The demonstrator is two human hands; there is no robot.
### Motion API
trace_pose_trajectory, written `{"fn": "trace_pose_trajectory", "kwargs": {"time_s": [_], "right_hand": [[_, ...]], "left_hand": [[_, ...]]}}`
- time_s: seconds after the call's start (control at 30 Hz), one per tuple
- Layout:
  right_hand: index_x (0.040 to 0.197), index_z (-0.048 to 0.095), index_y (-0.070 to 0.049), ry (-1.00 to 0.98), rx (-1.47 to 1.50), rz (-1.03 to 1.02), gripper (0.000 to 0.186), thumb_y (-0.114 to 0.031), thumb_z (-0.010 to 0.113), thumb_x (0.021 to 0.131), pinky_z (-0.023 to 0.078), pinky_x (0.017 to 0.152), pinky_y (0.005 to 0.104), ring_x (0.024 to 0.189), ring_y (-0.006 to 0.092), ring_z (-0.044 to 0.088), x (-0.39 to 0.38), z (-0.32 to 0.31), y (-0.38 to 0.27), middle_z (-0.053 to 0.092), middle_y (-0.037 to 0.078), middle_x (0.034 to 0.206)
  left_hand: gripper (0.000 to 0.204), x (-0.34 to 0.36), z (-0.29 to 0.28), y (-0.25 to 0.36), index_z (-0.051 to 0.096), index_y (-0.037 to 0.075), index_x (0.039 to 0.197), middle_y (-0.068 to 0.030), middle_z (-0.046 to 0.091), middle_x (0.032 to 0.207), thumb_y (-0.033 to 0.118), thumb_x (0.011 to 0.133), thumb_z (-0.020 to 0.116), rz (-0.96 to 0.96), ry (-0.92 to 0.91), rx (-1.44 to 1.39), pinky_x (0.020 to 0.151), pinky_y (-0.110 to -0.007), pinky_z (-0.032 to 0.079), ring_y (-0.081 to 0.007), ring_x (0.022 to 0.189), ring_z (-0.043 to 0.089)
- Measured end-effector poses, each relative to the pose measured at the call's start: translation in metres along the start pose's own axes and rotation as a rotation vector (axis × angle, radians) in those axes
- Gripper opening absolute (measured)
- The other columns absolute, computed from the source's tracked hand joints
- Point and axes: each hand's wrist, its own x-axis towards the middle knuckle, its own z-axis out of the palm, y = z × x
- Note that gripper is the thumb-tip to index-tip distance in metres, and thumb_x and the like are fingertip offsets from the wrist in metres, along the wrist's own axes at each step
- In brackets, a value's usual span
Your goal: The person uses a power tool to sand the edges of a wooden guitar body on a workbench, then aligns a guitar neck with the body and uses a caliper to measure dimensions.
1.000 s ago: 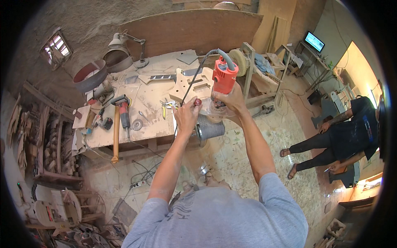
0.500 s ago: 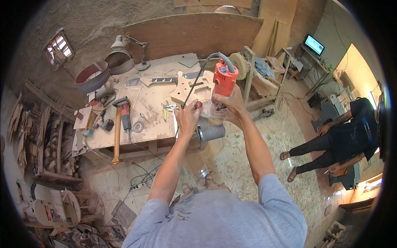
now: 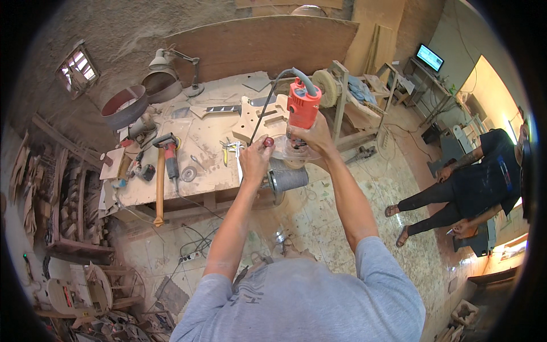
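My right hand [image 3: 312,137] is wrapped round the lower body of a red router [image 3: 303,107], which stands upright with a grey hose and black cord at its top. A clear base plate [image 3: 282,153] spreads beneath it. On the left side of that plate, my left hand [image 3: 254,161] grips a dark red round knob [image 3: 268,142]. Just beyond my hands lies a pale wooden guitar body [image 3: 250,120] with cut-out cavities, partly covered by the router and cord. What sits right under the router's base is hard to make out. Behind, a guitar neck [image 3: 221,109] lies on the bench.
The dusty workbench [image 3: 208,178] carries an angle grinder [image 3: 170,159], yellow-handled pliers [image 3: 225,157] and a desk lamp [image 3: 194,85]. A sanding drum [image 3: 289,179] juts out below my hands. Cables and a power strip [image 3: 191,257] lie on the floor. Another person [image 3: 484,176] stands at the right.
The router and both hands have shifted slightly left, with the same grips kept. The view has moved a little too.
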Motion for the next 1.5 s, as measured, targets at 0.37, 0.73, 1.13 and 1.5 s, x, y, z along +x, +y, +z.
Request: {"fn": "trace_pose_trajectory", "kwargs": {"time_s": [0.37, 0.73, 1.13, 1.5], "right_hand": [[0.12, 0.064, -0.004, 0.033, -0.062, -0.036, 0.054, -0.021, 0.088, 0.075, 0.056, 0.084, 0.0328, 0.093, 0.0128, 0.067, 0.006, -0.002, 0.022, 0.071, 0.004, 0.104], [0.124, 0.065, -0.004, -0.007, -0.043, 0.018, 0.059, -0.025, 0.088, 0.074, 0.055, 0.088, 0.0334, 0.096, 0.0135, 0.066, 0.006, -0.012, 0.021, 0.071, 0.004, 0.107], [0.115, 0.062, -0.002, 0.028, -0.079, -0.085, 0.046, -0.017, 0.086, 0.08, 0.058, 0.074, 0.0312, 0.081, 0.012, 0.069, 0.006, 0.0, 0.02, 0.071, 0.005, 0.097], [0.117, 0.064, -0.003, 0.044, -0.148, -0.087, 0.049, -0.02, 0.087, 0.078, 0.058, 0.075, 0.0319, 0.082, 0.0122, 0.069, 0.005, 0.005, 0.015, 0.071, 0.004, 0.097]], "left_hand": [[0.047, 0.001, -0.007, 0.004, 0.077, 0.014, 0.126, -0.0156, 0.08, 0.098, 0.037, 0.086, 0.082, -0.017, -0.032, -0.002, 0.095, -0.041, 0.054, -0.0308, 0.091, 0.078], [0.047, -0.001, -0.009, 0.019, 0.077, 0.012, 0.127, -0.017, 0.08, 0.098, 0.036, 0.087, 0.081, -0.013, -0.057, 0.102, 0.085, -0.038, 0.059, -0.0297, 0.092, 0.079], [0.042, -0.002, -0.006, 0.007, 0.077, 0.01, 0.126, -0.0199, 0.079, 0.099, 0.029, 0.088, 0.081, -0.008, -0.012, -0.037, 0.083, -0.039, 0.059, -0.03, 0.092, 0.079], [0.042, 0.0, -0.007, 0.0, 0.077, 0.01, 0.125, -0.02, 0.079, 0.098, 0.029, 0.088, 0.081, -0.002, 0.022, -0.076, 0.081, -0.04, 0.059, -0.031, 0.09, 0.079]]}}
